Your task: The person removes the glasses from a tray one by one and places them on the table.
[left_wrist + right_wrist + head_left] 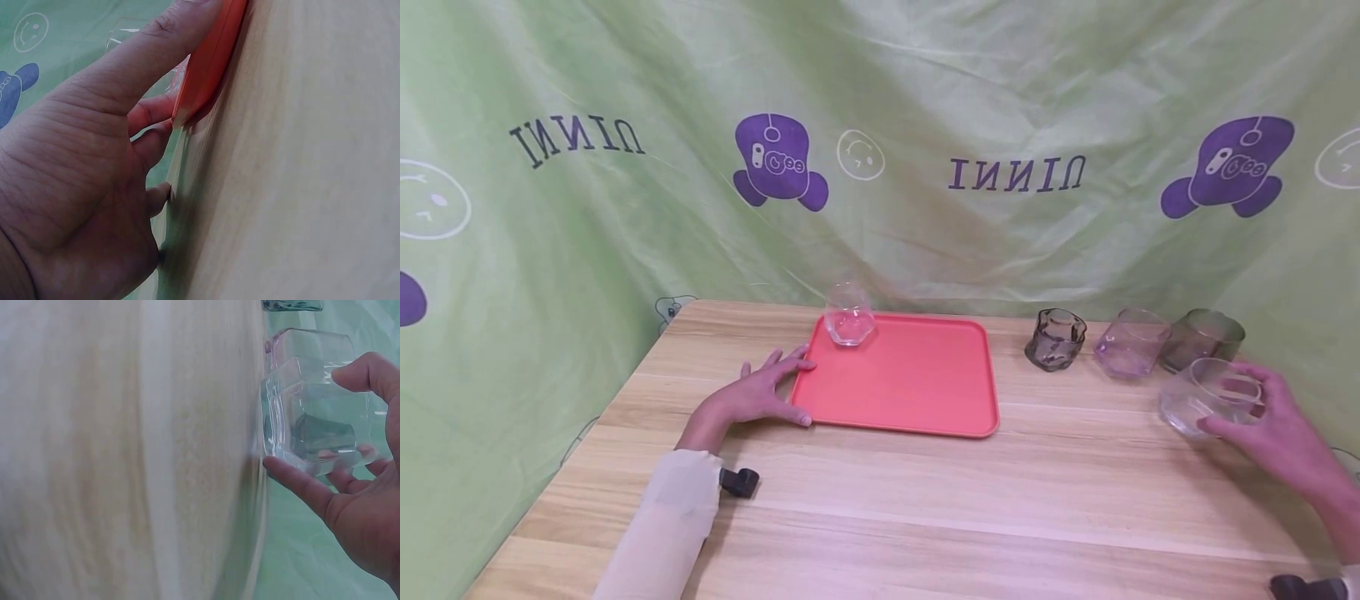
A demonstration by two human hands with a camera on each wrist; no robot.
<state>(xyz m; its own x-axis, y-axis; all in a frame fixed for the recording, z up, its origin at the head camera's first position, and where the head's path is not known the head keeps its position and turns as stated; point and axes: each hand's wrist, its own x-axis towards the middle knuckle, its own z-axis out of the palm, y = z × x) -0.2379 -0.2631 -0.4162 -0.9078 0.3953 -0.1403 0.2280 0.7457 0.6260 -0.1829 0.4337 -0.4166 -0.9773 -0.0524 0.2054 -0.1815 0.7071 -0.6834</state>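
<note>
My right hand [1262, 421] holds a clear faceted glass [1201, 408], thumb on one side and fingers round the other. In the right wrist view this glass [290, 422] has its base right at the tabletop. At the left, my left hand [760, 392] rests against the left end of a red rectangular tray [902, 383], fingers spread; thumb and index fingertip touch the rim near the front-left corner. The left wrist view shows the thumb along the tray's edge [209, 69]. Another clear glass [852, 327] stands upright at the tray's back-left corner.
Behind the held glass stand a pinkish glass [1131, 354] and a dark grey glass [1197, 343]. A smaller, wavy dark glass [1055, 348] is left of them. They stand toward the back of the wooden table [925, 517], before a green printed curtain [910, 242].
</note>
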